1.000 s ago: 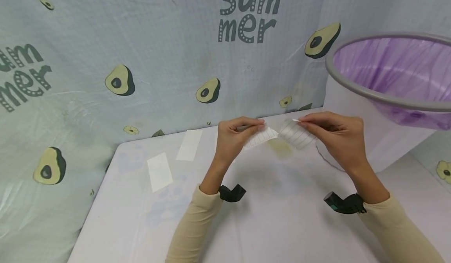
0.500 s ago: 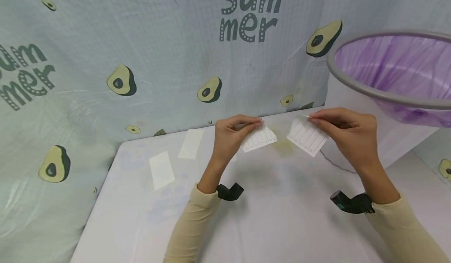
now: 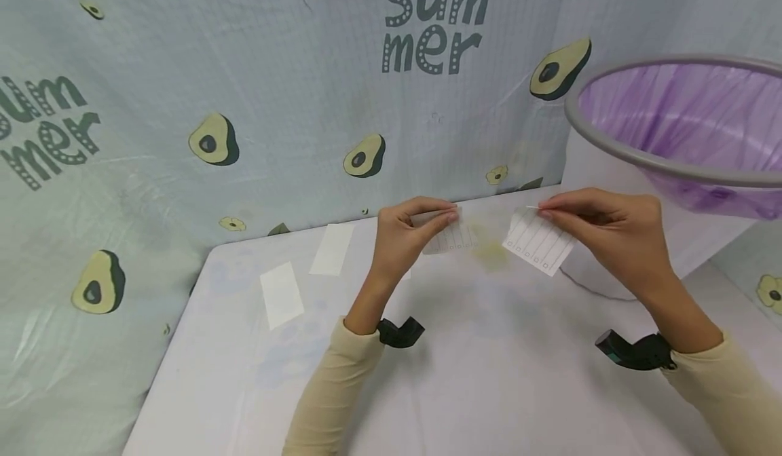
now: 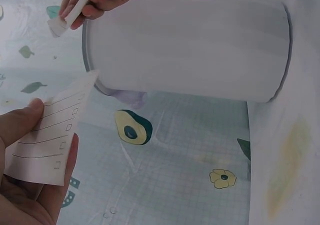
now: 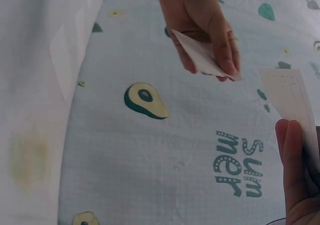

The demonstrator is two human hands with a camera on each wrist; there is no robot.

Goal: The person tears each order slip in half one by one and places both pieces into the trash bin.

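Observation:
My left hand (image 3: 403,242) pinches a small torn piece of lined paper (image 3: 451,237) between thumb and fingers above the back of the table. Rows of lines with little checkboxes show on that left piece (image 4: 52,135) in the left wrist view. To the right, my right hand (image 3: 611,235) pinches a second piece of lined paper (image 3: 540,242), also with checkboxes. A gap separates the two pieces. In the right wrist view the right piece (image 5: 290,102) stands up from the fingers, and the left hand (image 5: 200,20) holds its piece farther off.
At the right stands a white bin with a grey rim (image 3: 666,164) and a purple bag lining (image 3: 684,117). Blank paper slips (image 3: 282,295) (image 3: 330,249) lie on the white table (image 3: 476,395) at left. An avocado-print sheet (image 3: 275,103) hangs behind.
A second ago the two pieces nearly met at their edges. Since then my right hand has moved right with its piece, widening the gap. My left hand has stayed nearly in place.

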